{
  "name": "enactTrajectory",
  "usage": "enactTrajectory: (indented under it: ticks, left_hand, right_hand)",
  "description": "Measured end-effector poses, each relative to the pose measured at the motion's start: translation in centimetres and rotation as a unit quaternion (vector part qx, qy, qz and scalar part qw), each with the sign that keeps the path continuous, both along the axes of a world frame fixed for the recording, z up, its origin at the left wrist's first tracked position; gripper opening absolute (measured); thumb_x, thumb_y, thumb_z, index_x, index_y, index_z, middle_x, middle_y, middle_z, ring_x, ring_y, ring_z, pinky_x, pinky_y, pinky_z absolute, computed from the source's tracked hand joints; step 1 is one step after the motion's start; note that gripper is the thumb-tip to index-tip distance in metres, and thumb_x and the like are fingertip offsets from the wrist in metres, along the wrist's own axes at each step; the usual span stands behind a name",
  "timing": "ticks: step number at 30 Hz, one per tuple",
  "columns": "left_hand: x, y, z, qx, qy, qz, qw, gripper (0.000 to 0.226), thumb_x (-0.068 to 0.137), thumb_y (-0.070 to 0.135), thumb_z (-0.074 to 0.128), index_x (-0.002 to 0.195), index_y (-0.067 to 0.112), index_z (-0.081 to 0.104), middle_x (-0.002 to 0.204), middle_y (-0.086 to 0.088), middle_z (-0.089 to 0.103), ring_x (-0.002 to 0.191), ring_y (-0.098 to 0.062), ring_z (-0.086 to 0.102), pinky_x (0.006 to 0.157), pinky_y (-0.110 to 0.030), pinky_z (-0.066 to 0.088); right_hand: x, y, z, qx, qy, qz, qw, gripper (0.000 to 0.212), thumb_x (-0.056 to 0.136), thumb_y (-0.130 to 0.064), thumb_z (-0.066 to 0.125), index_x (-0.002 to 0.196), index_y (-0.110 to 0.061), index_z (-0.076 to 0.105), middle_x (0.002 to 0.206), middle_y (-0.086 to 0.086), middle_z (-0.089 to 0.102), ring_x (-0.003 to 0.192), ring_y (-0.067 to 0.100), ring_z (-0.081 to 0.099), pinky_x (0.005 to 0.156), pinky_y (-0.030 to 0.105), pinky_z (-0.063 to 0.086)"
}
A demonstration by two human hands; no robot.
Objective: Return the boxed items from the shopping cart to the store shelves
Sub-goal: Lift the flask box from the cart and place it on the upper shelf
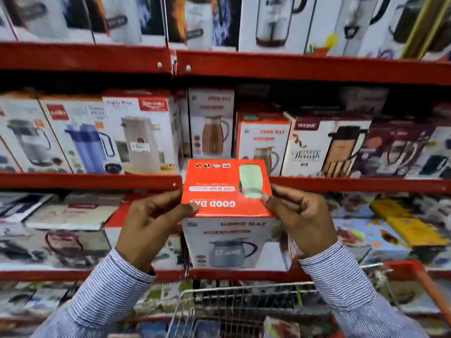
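Observation:
I hold a red-topped white "Good Day" flask box (227, 211) upright between both hands, in front of the red store shelves (317, 67). My left hand (156, 223) grips its left side with the thumb on the red top. My right hand (300, 220) grips the right side, thumb on the top too. The box hangs above the wire shopping cart (234, 303), level with the lower shelf (97, 274). Another box (280, 328) lies in the cart at the bottom edge of view.
The middle shelf (92, 180) carries upright flask and jug boxes, among them matching "Good Day" boxes (212, 123). A dark gap (305, 98) shows above the shorter boxes at centre right. Lower shelves hold flat-lying boxes. The cart's red handle (429, 289) is at right.

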State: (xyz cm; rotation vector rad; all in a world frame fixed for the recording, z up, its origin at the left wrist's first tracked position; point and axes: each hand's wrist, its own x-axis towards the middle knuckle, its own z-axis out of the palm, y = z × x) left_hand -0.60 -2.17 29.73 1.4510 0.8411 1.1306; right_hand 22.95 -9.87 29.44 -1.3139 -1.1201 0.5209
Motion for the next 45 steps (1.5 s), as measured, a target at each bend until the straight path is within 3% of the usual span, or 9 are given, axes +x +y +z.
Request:
enactTrajectory:
  ticks: [4,8,13,17,24,30,35,39,45]
  left_hand:
    - [-0.7,2.0,3.7,0.054,-0.037,0.011,0.998,0.03,0.08,-0.001,0.067,0.104,0.015,0.076,0.101,-0.006,0.079,0.092,-0.028,0.075,0.081,-0.041,0.058]
    - [-1.3,3.9,6.3,0.096,-0.052,0.005,0.994,0.032,0.081,0.003,0.067,0.11,0.015,0.074,0.103,-0.006,0.078,0.095,-0.028,0.074,0.082,-0.041,0.057]
    - [-1.0,6.9,7.9,0.126,-0.055,0.011,0.991,0.037,0.083,-0.003,0.064,0.118,0.009,0.07,0.1,0.002,0.079,0.09,-0.014,0.075,0.072,-0.023,0.06]
    - [-0.4,9.3,7.9,0.142,-0.044,0.008,0.989,0.04,0.084,-0.002,0.065,0.119,0.018,0.069,0.095,0.009,0.08,0.087,-0.008,0.073,0.077,-0.023,0.06]
    - [0.8,12.9,6.4,0.115,-0.037,0.003,0.993,0.042,0.086,-0.001,0.065,0.119,0.024,0.066,0.092,0.011,0.079,0.087,-0.006,0.075,0.066,-0.016,0.058]
    - [1.6,15.6,5.7,0.087,-0.028,0.02,0.996,0.039,0.086,0.008,0.068,0.12,0.028,0.068,0.105,-0.003,0.078,0.103,-0.024,0.072,0.085,-0.04,0.059]
    - [2.9,16.9,6.5,0.122,-0.007,0.064,0.99,0.028,0.086,0.021,0.07,0.107,0.04,0.065,0.104,-0.002,0.077,0.098,-0.018,0.073,0.089,-0.046,0.058]
    - [4.8,17.5,7.5,0.242,0.121,0.171,0.947,0.018,0.09,0.03,0.063,0.107,0.03,0.056,0.094,0.002,0.075,0.075,-0.003,0.069,0.063,-0.023,0.055]
    - [6.4,18.7,8.1,0.299,0.195,0.22,0.908,0.022,0.095,0.031,0.055,0.109,0.019,0.068,0.098,-0.003,0.076,0.076,-0.011,0.063,0.062,-0.011,0.04]
  right_hand:
    - [-0.9,2.2,3.8,0.058,-0.01,-0.013,0.998,0.038,0.076,-0.02,0.078,0.113,-0.016,0.071,0.094,-0.014,0.076,0.093,0.006,0.073,0.081,0.031,0.06]
    - [-1.5,4.5,6.4,0.089,-0.021,-0.01,0.996,0.049,0.074,-0.032,0.076,0.12,-0.016,0.067,0.107,0.003,0.076,0.1,0.013,0.072,0.091,0.043,0.057]
    - [-1.8,7.3,7.9,0.103,-0.022,-0.012,0.994,0.044,0.082,-0.023,0.072,0.124,-0.013,0.064,0.109,0.007,0.075,0.102,0.013,0.071,0.093,0.043,0.057]
    - [-1.7,9.3,8.0,0.093,-0.019,-0.01,0.995,0.041,0.086,-0.017,0.068,0.126,-0.015,0.062,0.111,0.008,0.074,0.102,0.013,0.071,0.093,0.041,0.057]
    - [-0.8,12.3,7.2,0.068,-0.046,-0.019,0.996,0.038,0.087,-0.018,0.067,0.125,-0.022,0.062,0.11,0.006,0.075,0.106,0.01,0.069,0.098,0.039,0.054]
    - [0.4,14.6,6.8,0.029,-0.102,-0.038,0.994,0.043,0.086,-0.033,0.066,0.128,-0.026,0.058,0.109,0.001,0.076,0.105,0.006,0.069,0.1,0.041,0.052]
    - [1.4,16.7,7.9,0.011,-0.143,-0.059,0.988,0.039,0.082,-0.045,0.066,0.117,-0.037,0.05,0.109,0.0,0.075,0.103,0.008,0.069,0.096,0.04,0.054]
    - [1.7,18.2,9.2,-0.002,-0.228,-0.081,0.97,0.03,0.086,-0.04,0.063,0.112,-0.026,0.059,0.105,0.0,0.075,0.097,0.009,0.069,0.09,0.034,0.056]
    - [2.2,20.5,10.7,-0.016,-0.342,-0.105,0.934,0.031,0.093,-0.038,0.051,0.111,-0.02,0.069,0.11,0.002,0.075,0.103,0.021,0.066,0.095,0.039,0.052]
